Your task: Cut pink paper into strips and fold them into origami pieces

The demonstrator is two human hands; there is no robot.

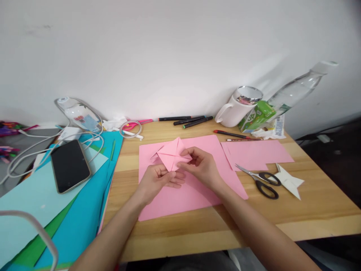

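A folded pink paper (171,153) with several creased points is held up just above a flat pink sheet (191,195). My left hand (159,180) pinches its lower edge, thumb in front and fingers behind. At its right side, my right hand (200,165) grips a flap between thumb and index finger. To the right of my hands, black-handled scissors (261,181) lie with their blades nearly together, pointing left. A white folded paper star (290,181) rests beside the scissors' handles, and a cut pink paper piece (258,153) lies behind them.
Several black markers (191,121) lie along the wall. A white mug (238,107), green carton (257,116) and tilted clear bottle (300,88) stand at the back right. On the left, a phone (70,166) and white cable (31,146) lie over blue sheets (81,222).
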